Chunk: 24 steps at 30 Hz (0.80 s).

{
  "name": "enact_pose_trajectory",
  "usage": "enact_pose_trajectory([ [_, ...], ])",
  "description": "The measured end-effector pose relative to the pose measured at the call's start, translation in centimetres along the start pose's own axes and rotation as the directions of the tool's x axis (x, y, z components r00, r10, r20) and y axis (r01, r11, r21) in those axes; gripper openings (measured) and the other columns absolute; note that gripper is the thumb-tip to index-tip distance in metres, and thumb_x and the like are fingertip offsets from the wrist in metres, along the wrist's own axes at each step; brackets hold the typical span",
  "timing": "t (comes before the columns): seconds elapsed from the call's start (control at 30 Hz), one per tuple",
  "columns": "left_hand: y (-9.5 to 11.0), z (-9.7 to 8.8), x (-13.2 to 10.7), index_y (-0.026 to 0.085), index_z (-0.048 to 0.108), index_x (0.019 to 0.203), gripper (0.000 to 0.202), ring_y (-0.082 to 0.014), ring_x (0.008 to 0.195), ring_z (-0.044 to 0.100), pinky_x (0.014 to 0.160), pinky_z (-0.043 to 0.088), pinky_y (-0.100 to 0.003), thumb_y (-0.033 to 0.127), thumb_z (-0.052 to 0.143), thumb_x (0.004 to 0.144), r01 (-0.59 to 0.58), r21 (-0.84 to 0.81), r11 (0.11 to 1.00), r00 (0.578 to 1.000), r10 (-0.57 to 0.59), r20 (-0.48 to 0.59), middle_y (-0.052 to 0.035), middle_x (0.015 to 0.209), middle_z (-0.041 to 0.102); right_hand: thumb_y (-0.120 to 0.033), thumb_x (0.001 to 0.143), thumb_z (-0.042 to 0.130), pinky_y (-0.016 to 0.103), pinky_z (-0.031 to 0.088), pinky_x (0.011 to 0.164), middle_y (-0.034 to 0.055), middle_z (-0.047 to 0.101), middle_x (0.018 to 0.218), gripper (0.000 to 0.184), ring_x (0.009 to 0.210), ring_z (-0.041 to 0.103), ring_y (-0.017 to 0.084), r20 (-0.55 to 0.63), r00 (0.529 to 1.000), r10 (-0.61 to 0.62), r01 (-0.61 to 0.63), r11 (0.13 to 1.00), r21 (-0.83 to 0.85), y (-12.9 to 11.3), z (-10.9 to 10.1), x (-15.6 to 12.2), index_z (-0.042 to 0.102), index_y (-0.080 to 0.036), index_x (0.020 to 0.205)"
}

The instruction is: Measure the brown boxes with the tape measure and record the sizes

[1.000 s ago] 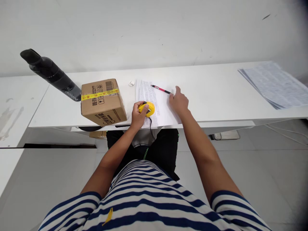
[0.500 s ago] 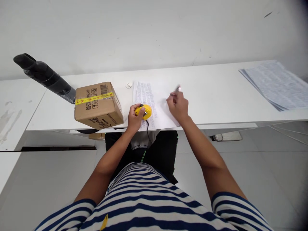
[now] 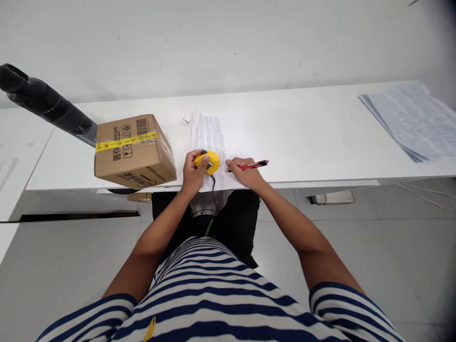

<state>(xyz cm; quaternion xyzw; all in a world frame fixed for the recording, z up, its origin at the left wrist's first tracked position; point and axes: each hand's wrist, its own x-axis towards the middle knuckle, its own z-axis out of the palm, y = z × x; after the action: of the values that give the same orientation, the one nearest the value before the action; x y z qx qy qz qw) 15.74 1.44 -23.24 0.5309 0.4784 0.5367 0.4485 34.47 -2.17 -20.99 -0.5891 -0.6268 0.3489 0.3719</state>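
Head view: left fingers [image 3: 204,164] clamp tape measure [image 3: 213,161]; right fingers [image 3: 234,167] clamp pen [image 3: 252,166], perhaps touching paper [image 3: 209,129].

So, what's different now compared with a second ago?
The right hand has picked up the red pen and moved left and nearer the body, bringing the pen close to the yellow tape measure. The left hand still holds the tape measure over the printed paper; the cardboard box stayed put.
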Motion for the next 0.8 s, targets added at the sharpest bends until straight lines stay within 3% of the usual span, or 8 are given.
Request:
enact_pose_trajectory([
  [0.13,0.11,0.07,-0.09,0.022,0.063,0.109,0.057,-0.0189,0.097,0.066,0.084,0.056,-0.032,0.068,0.070,0.076,-0.005,-0.020,1.000,1.000,0.005,-0.005,-0.0083,0.109,0.067,-0.063,0.088,0.054,0.031,0.039,0.057,0.0011,0.055,0.056,0.055,0.059,0.055,0.017,0.000,1.000,0.017,-0.017,0.999,-0.029,0.13,0.37,-0.08,0.039,-0.023,0.053],
  [0.47,0.22,0.06,-0.36,0.023,0.062,0.110,0.056,-0.0197,0.102,0.066,0.088,0.055,-0.032,0.068,0.069,0.078,0.008,-0.016,1.000,1.000,-0.007,0.017,-0.0082,0.113,0.068,-0.057,0.087,0.057,0.033,0.042,0.060,0.0027,0.059,0.060,0.047,0.064,0.056,0.019,-0.017,0.999,0.045,-0.046,0.998,-0.052,0.53,0.37,-0.30,0.053,-0.022,0.057],
  [0.7,-0.14,0.12,-0.27,0.023,0.061,0.112,0.056,-0.0189,0.101,0.066,0.088,0.054,-0.032,0.068,0.067,0.079,-0.010,-0.008,1.000,1.000,0.011,0.025,-0.0078,0.113,0.067,-0.058,0.088,0.057,0.031,0.040,0.058,0.0012,0.055,0.055,0.050,0.060,0.053,0.017,-0.059,0.998,0.024,-0.027,0.998,-0.060,0.49,0.32,-0.33,0.049,-0.022,0.054],
  [0.8,-0.47,0.18,-0.13,0.023,0.060,0.112,0.058,-0.0188,0.101,0.066,0.088,0.054,-0.032,0.070,0.066,0.079,-0.018,-0.004,1.000,0.999,0.018,0.030,-0.0075,0.113,0.067,-0.056,0.088,0.057,0.030,0.041,0.058,0.0006,0.056,0.057,0.047,0.060,0.053,0.016,-0.017,1.000,0.008,-0.009,0.999,-0.045,0.56,0.23,-0.27,0.053,-0.021,0.057],
])
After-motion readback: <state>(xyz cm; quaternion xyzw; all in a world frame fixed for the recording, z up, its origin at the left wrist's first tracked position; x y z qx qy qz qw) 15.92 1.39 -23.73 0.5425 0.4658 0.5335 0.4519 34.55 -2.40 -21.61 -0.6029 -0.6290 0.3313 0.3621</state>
